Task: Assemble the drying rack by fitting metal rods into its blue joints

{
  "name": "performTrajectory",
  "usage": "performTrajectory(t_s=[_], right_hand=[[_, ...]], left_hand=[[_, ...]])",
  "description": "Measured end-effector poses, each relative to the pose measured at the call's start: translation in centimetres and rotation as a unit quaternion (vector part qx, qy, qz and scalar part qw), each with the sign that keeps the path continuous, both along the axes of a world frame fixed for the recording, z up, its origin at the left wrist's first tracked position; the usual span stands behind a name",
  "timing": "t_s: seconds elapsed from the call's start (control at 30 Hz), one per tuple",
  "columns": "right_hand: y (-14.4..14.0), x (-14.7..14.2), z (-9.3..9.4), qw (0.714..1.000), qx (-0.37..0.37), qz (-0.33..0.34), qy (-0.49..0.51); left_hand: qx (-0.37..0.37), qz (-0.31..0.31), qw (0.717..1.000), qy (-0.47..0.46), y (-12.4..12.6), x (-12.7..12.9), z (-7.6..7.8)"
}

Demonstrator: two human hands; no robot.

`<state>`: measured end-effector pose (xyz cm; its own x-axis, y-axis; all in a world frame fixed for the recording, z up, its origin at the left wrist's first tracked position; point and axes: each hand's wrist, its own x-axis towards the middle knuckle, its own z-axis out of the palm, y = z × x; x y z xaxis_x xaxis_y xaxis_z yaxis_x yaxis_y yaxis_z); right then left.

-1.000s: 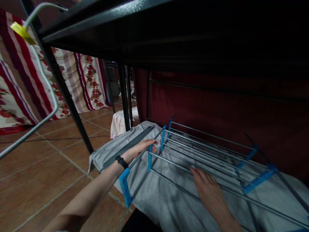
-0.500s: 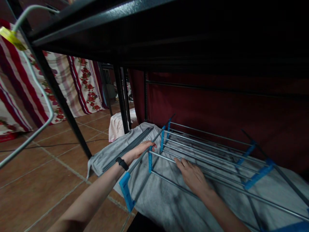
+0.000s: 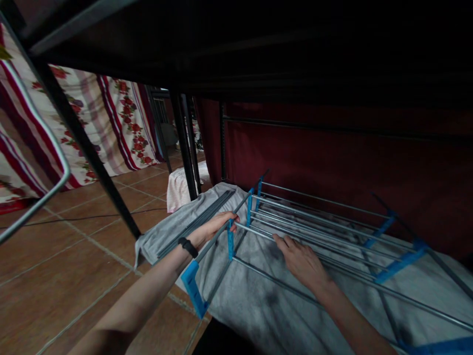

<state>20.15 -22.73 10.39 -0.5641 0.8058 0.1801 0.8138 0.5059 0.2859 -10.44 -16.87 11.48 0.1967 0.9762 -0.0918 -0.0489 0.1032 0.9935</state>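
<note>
A rack of thin metal tubes with blue plastic connectors (image 3: 250,207) lies across a grey cloth. My left hand (image 3: 218,224), with a dark band on its wrist, is closed at the rack's left side, its fingers round the grey side bar beside a blue connector (image 3: 230,241). The left end of the front metal tube (image 3: 256,230) meets those fingers. My right hand (image 3: 301,256) lies over this tube farther right, fingertips bent onto it; its thumb is hidden. A blue end piece (image 3: 194,291) sits at the near end of the side bar.
Several loose grey bars (image 3: 199,224) lie on the cloth (image 3: 266,301) at left. A dark shelf (image 3: 258,54) hangs low overhead, on black posts (image 3: 92,158). A maroon curtain (image 3: 332,167) stands behind. A bent pale tube (image 3: 55,143) is at far left, above the tiled floor (image 3: 74,276).
The view has shifted slightly. My right hand has moved a little right along the front tube, and the tube's left end now shows slightly higher and right of the connector. My left hand keeps its hold.
</note>
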Motion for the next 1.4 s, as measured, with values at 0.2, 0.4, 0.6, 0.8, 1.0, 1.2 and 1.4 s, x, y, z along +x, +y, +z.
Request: performTrajectory(t_s=[0.2, 0.4, 0.6, 0.8, 1.0, 1.2, 1.4], right_hand=[[-0.2, -0.1, 0.0, 1.000, -0.012, -0.005, 0.007], [-0.4, -0.1, 0.3, 1.000, -0.019, -0.004, 0.017], [-0.5, -0.2, 0.6, 0.999, -0.027, -0.007, 0.016], [-0.2, 0.0, 0.4, 0.999, -0.041, 0.002, 0.020], [-0.2, 0.1, 0.2, 0.998, -0.048, -0.003, 0.028], [-0.3, -0.1, 0.4, 0.997, -0.067, -0.013, 0.039], [-0.2, 0.0, 0.6, 0.994, -0.085, -0.014, 0.063]], left_hand=[[-0.010, 0.019, 1.000, -0.004, 1.0, 0.0, -1.3], [-0.025, 0.048, 0.997, -0.059, 0.7, 0.6, -1.7], [-0.059, 0.071, 0.990, -0.102, 0.6, 1.1, -1.5], [-0.064, 0.074, 0.991, -0.087, 0.9, 1.3, -1.3], [-0.045, 0.064, 0.995, -0.064, 1.0, 1.0, -1.6], [-0.031, 0.070, 0.996, -0.048, 0.9, 1.1, -1.9], [-0.018, 0.059, 0.997, -0.039, 1.1, 1.0, -2.3]])
